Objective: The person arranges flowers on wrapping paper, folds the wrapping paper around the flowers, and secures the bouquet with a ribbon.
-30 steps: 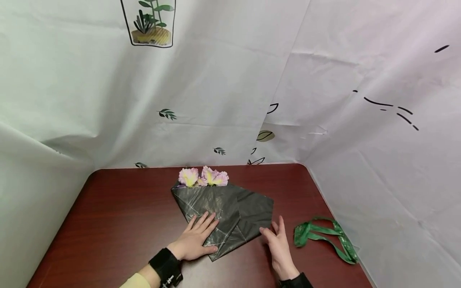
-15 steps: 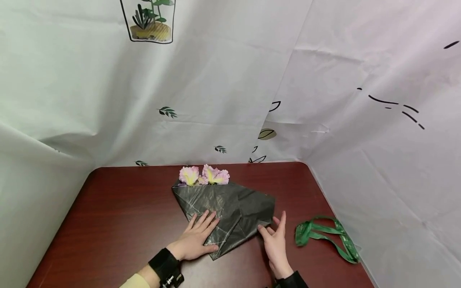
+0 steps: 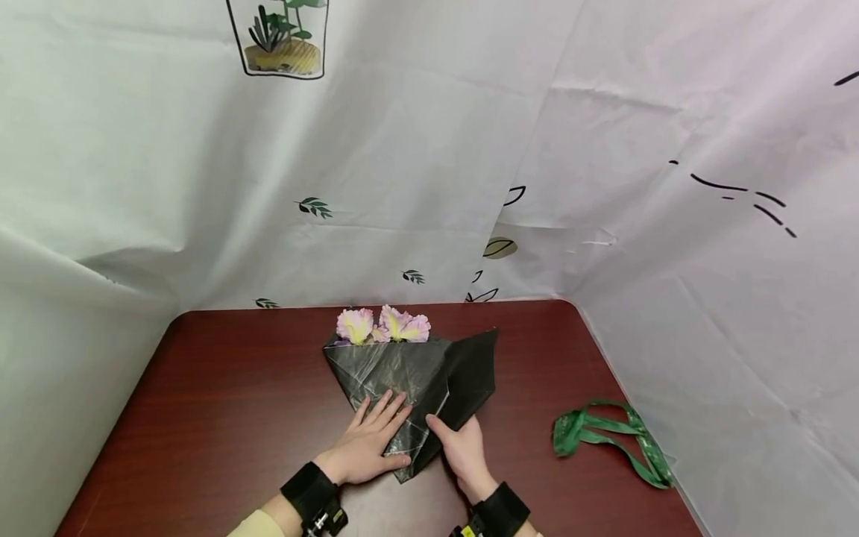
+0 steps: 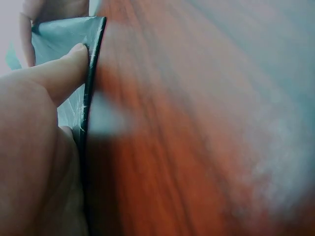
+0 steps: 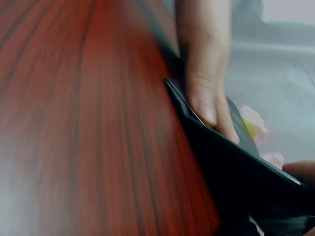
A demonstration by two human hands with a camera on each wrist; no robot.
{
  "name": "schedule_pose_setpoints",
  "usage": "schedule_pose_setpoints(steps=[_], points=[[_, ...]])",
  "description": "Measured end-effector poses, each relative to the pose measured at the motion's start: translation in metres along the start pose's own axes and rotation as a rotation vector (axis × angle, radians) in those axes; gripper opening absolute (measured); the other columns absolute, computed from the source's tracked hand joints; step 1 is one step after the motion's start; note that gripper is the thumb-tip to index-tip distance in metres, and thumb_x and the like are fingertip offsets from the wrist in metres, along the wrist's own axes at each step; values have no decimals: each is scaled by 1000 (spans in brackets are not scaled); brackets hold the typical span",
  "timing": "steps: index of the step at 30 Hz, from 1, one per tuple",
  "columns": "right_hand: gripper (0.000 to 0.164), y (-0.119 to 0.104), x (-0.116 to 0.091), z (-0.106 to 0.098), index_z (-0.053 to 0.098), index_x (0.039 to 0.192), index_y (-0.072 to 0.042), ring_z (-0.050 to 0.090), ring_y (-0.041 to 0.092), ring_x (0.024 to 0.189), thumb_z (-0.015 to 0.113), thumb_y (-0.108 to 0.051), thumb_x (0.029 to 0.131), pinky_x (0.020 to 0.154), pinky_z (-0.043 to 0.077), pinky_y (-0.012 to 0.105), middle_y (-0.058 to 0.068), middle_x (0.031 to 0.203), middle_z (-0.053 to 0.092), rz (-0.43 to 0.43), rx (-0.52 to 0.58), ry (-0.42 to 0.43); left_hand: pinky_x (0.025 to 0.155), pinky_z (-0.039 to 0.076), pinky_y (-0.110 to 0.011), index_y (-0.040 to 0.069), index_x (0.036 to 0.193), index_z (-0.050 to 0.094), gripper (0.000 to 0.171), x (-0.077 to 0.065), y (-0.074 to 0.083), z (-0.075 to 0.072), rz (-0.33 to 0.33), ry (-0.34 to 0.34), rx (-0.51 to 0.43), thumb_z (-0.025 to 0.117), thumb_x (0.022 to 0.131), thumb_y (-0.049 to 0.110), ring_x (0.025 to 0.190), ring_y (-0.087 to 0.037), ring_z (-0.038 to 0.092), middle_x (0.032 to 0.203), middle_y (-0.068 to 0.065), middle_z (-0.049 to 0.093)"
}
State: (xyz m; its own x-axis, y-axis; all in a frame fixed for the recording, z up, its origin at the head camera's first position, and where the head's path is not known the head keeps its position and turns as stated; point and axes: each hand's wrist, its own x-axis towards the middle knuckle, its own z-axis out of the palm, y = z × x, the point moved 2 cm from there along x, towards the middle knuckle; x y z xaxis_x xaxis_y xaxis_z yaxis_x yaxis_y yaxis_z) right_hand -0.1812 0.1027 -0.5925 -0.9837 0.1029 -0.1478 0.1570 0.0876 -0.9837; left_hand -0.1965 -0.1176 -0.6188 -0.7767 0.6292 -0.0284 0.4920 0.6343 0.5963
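Observation:
Black wrapping paper (image 3: 376, 369) lies on the table, folded round pink and yellow flowers (image 3: 405, 327) whose heads stick out at its far edge. My left hand (image 3: 362, 451) presses flat on the lower left of the paper, fingers spread; its thumb (image 4: 74, 64) lies near the paper's edge in the left wrist view. At the right, my right hand (image 3: 464, 451) grips the paper's right flap (image 3: 473, 369), thumb on the near side and the other fingers hidden behind. That flap stands raised, tilted up and inward. The flower stems are hidden inside the wrap.
A loosely looped green ribbon (image 3: 607, 432) lies on the right side of the dark red table (image 3: 221, 403). White printed cloth (image 3: 376, 149) hangs behind the table and along both sides.
My right hand has taken hold of the paper's right flap and moved left with it, lifting it and folding it inward. The left hand has stayed pressed in place.

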Motion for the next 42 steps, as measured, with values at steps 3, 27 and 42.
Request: schedule_pose_setpoints(steps=[3,27,42], points=[[72,1,-3,9,38,168,6,54,50,148,74,-6,106,118,48,62,33,163,50,-82,-121,-33,132,3,-66,14,177,34,93,2,-7,8,7,17,38,60,107,69,172,-35,9,186,-7,18],[117,2,-19,32,28,179,-25,8,48,169,49,36,82,126,39,58,17,186,10,-339,-758,-614,124,33,-74,4,168,49,89,-6,10,-7,-144,-83,-138,65,106,66,159,-49,40,173,-21,44],[120,0,-27,36,21,181,-25,11,48,169,65,28,82,130,23,71,19,185,11,-404,-955,-709,125,29,-75,5,164,56,78,-22,-1,-27,-139,-118,-258,71,107,56,160,-49,36,172,-20,45]])
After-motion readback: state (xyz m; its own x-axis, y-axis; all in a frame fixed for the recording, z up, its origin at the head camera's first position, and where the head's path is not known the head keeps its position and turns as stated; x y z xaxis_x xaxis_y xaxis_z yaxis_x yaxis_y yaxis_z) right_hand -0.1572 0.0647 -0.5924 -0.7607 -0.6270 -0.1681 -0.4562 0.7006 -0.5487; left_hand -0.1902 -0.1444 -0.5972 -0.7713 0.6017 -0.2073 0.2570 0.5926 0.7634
